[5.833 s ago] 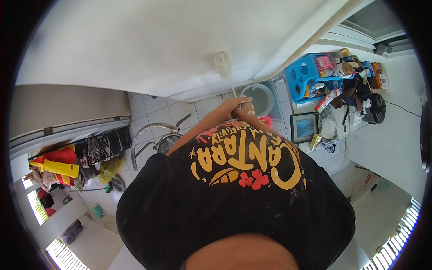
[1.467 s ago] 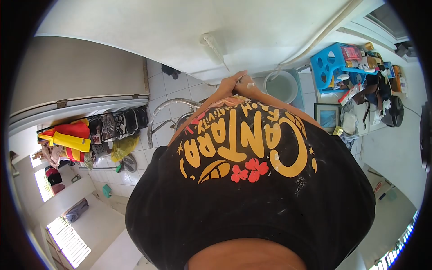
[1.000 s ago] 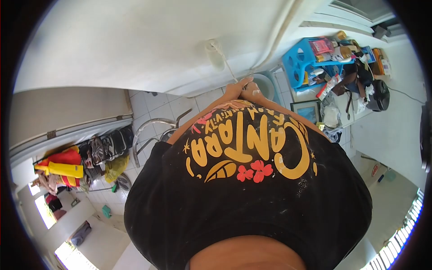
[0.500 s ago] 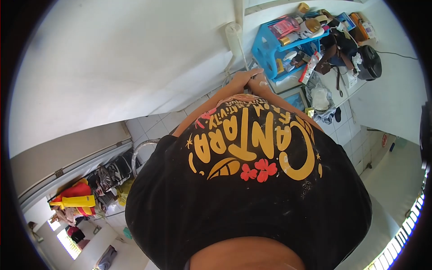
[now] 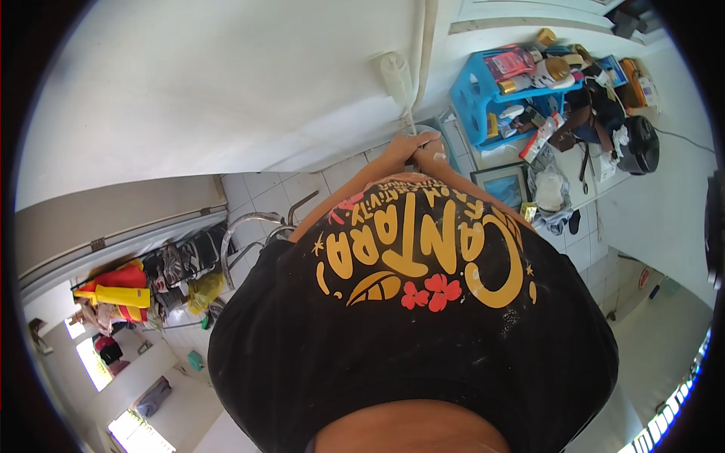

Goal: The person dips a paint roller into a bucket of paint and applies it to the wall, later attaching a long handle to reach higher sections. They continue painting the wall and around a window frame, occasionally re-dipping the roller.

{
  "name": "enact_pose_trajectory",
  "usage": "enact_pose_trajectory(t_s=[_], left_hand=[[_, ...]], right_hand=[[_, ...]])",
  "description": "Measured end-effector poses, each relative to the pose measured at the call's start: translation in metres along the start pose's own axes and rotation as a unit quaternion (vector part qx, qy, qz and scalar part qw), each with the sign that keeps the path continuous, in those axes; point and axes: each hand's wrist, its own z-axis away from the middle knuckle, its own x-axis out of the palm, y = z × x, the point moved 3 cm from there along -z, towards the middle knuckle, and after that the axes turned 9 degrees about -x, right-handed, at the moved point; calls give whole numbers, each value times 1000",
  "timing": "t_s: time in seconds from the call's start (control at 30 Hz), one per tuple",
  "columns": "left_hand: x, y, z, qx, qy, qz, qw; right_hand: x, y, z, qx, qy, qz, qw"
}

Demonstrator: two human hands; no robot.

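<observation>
My left hand [image 5: 410,143] and my right hand [image 5: 433,152] are together in front of my black shirt [image 5: 423,340]. The left hand's fingers are closed and reach across toward the right hand, whose fingers are mostly hidden. Small white marks show on the right hand. Whether anything lies between the hands cannot be made out. Just beyond them is a pale grey-blue object [image 5: 451,143], partly covered. A white fixture [image 5: 396,75] hangs on the wall above, its thin cord running down toward the hands.
A blue shelf rack [image 5: 474,106] with bottles stands at the upper right, beside a black container [image 5: 640,147]. Below are a framed picture [image 5: 502,187] and a plastic bag [image 5: 550,189]. A metal chair frame [image 5: 249,219] is at my left, clothes [image 5: 181,264] farther left.
The view has shifted, so the blue rack sits farther right and lower, and more of the metal frame shows. My hands remain together, slightly lower in view.
</observation>
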Motion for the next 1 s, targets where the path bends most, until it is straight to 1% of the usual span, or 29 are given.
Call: enact_pose_trajectory(t_s=[0.03,0.07,0.13,0.17,0.27,0.3,0.37,0.4,0.47,0.6,0.67,0.7,0.77,0.9,0.97,1.0], left_hand=[[-9,-6,3,11,21,22,999],[-18,-9,9,5,37,32,999],[-36,-13,22,14,40,64,997],[-47,-18,30,23,38,88,995],[-85,-26,61,3,80,129,988],[-100,-31,67,9,91,141,986],[-128,-39,73,0,107,216,971],[-143,-42,76,9,113,227,967],[-173,-51,86,27,105,265,958],[-222,-57,119,42,156,271,949],[-246,-61,136,27,219,274,936],[-260,-67,139,31,223,285,932],[-283,-72,149,66,191,294,934],[-306,-73,173,74,215,287,931],[-311,-73,177,76,249,273,926],[-313,-73,176,74,247,272,927]], right_hand=[[6,-3,-2,-21,-13,18,1000],[13,-8,-4,-41,-27,36,998],[31,-17,-2,-82,-58,70,992],[45,-22,1,-103,-78,84,988],[101,-37,11,-171,-142,118,968],[121,-43,10,-178,-157,114,965],[151,-47,0,-2,-162,68,984],[166,-59,-1,-9,-175,72,982],[192,-75,-1,15,-197,93,976],[250,-97,-8,-28,-248,114,962],[280,-104,-9,-27,-250,117,961],[296,-102,-11,-30,-261,120,957],[327,-98,-15,1,-306,82,949],[363,-95,-20,1,-324,63,944],[377,-90,-24,-91,-323,99,937],[377,-89,-25,-89,-322,99,937]])
